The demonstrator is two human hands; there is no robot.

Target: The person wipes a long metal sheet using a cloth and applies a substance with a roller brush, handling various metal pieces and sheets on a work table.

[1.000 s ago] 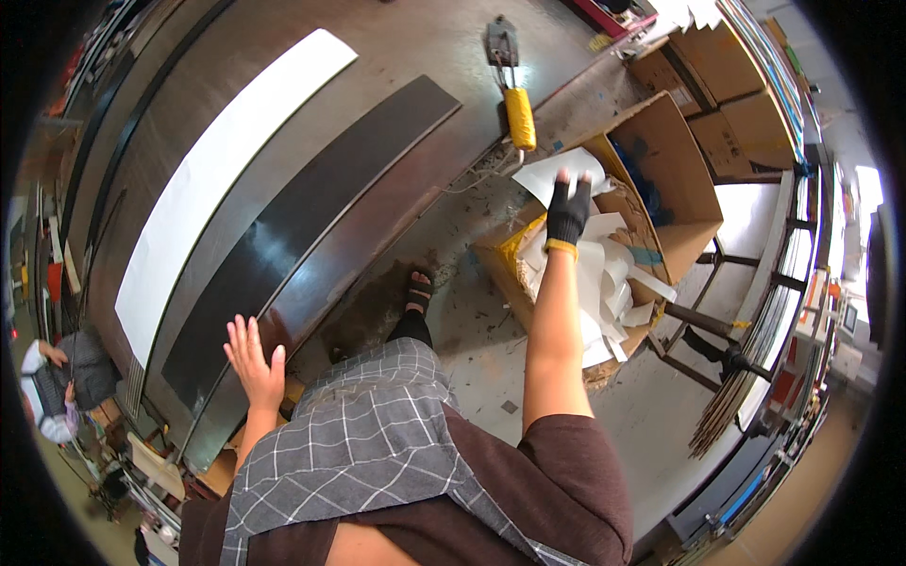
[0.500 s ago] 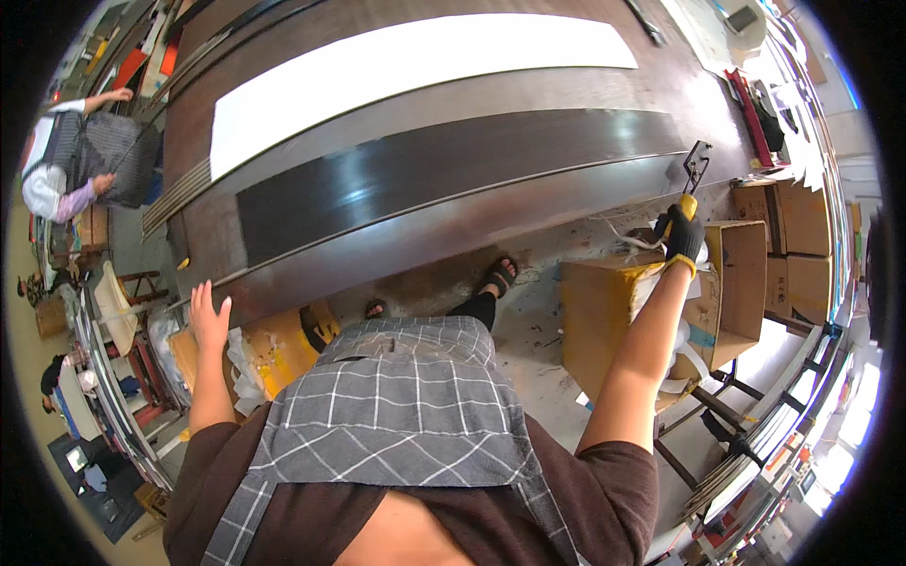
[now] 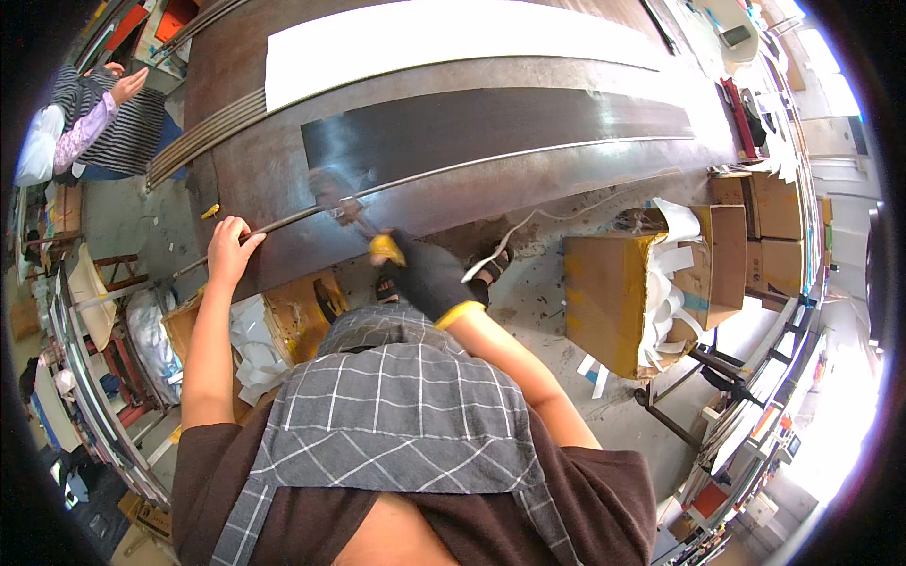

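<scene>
My left hand is bare and sits at the near left table edge, fingers and thumb bent over a long thin metal rod. That rod lies along the near edge of a dark flat strip. My right hand, in a black glove with a yellow cuff, is closed around the yellow handle of a tool. The tool's metal head is smeared by motion and lies over the rod near the strip's left end; its exact kind cannot be made out. A thin white strip or cord trails right from behind the glove.
A long white sheet lies farther back on the brown table. Thin rods and a small yellow object are at left. An open carton with white offcuts stands at right. Another person is at the far left.
My right hand has swept the tool from the right end of the table leftward along the rod. My left hand has shifted slightly up and right onto the rod. The other person's arms have moved.
</scene>
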